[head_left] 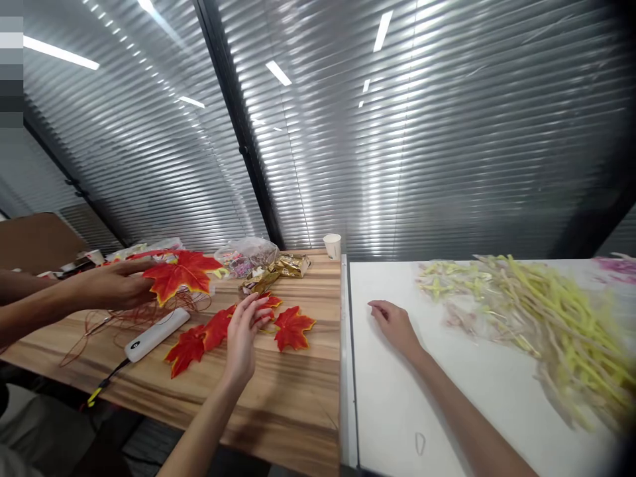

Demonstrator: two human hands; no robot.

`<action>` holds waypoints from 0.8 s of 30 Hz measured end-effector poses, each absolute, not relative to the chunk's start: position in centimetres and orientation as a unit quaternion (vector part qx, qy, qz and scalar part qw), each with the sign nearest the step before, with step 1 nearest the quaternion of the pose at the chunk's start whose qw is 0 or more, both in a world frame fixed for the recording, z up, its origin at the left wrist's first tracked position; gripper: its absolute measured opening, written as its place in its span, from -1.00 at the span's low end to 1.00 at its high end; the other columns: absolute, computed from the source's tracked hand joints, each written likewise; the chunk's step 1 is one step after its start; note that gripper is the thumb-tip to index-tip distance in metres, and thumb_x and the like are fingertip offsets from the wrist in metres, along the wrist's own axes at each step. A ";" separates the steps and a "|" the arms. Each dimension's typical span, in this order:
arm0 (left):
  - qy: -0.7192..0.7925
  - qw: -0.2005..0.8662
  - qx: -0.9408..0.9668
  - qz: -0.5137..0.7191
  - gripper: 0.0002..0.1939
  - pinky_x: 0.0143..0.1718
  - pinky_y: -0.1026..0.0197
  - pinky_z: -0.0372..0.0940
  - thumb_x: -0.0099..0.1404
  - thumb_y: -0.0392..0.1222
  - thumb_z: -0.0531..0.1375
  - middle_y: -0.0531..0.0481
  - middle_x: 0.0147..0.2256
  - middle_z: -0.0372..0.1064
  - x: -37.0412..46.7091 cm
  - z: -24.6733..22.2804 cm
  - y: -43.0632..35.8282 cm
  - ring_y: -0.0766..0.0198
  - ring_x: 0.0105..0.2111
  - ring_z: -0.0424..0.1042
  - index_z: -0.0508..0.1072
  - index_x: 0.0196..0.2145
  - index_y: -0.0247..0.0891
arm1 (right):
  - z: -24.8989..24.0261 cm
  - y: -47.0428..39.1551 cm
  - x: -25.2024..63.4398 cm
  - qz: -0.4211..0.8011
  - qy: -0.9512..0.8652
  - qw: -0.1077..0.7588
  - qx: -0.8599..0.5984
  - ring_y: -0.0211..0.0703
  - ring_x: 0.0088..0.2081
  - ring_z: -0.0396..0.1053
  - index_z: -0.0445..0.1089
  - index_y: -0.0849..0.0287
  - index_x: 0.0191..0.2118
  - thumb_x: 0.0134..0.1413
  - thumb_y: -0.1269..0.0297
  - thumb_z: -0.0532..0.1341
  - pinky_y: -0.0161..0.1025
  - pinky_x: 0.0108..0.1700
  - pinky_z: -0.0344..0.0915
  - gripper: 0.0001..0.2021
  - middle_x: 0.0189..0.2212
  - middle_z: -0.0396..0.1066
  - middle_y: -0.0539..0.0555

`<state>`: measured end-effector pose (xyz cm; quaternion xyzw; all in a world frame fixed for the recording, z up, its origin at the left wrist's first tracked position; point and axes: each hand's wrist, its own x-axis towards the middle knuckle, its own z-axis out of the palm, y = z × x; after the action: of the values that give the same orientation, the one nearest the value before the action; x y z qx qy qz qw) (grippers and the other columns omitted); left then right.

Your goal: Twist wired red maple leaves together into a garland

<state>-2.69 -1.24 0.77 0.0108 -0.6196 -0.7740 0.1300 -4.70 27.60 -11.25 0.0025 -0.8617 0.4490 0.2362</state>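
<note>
Lying on the wooden table (293, 397), red leaves (293, 328) are partly hidden by the left hand (242, 331), loosely spread and empty. Over the white table (387, 411), the right hand (396, 328) is curled; its grip cannot be told. Another leaf (185, 271) is held by a co-worker's hand (119, 286).

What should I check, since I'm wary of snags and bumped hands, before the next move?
1. Left hand empty: cannot tell; its fingers overlap red leaves in view.
2. Right hand away from the yellow strips: ok, there is a gap.
3. Co-worker's hand apart from the left hand: ok; it holds a raised leaf.
4. Rightmost leaf uncovered: ok.
5. Red cord untangled: not ok, loosely heaped.
6. Paper cup upright: ok.
</note>
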 end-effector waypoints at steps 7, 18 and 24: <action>-0.634 0.013 0.020 -0.773 -0.54 -0.22 0.23 0.28 0.07 -0.10 0.19 -0.17 -0.10 0.33 -1.5 0.3 -1.5 0.29 -0.29 0.41 0.25 -0.08 -0.30 | -11.1 27.6 -4.7 0.452 -0.860 0.235 0.001 -0.15 -0.35 0.36 0.40 0.22 -0.29 -0.03 0.21 -0.02 -0.22 -0.22 0.25 -0.68 -0.36 0.43 0.10; -0.590 -0.002 -0.001 -0.807 -0.51 -0.18 0.22 0.28 0.08 -0.15 0.21 -0.15 -0.02 0.24 0.7 0.5 0.9 0.26 -0.20 0.38 0.18 -0.04 -0.23 | -11.0 27.6 -4.5 0.453 -0.863 0.223 -0.005 -0.17 -0.36 0.36 0.40 0.23 -0.27 -0.01 0.21 -0.03 -0.24 -0.26 0.25 -0.67 -0.37 0.43 0.10; -0.620 -0.171 0.023 -0.766 -0.51 -0.27 0.24 0.28 0.04 -0.12 0.23 -0.17 -0.08 0.28 2.7 -2.3 3.0 0.28 -0.30 0.40 0.24 -0.07 -0.27 | -11.1 27.7 -4.6 0.458 -0.860 0.226 -0.004 -0.18 -0.36 0.36 0.40 0.23 -0.26 0.00 0.22 -0.02 -0.23 -0.24 0.26 -0.69 -0.38 0.43 0.09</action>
<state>2.74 3.01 -2.32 0.0229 -0.6198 -0.7656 -0.1710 -4.63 27.69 -11.13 -0.0042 -0.8598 0.4577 0.2264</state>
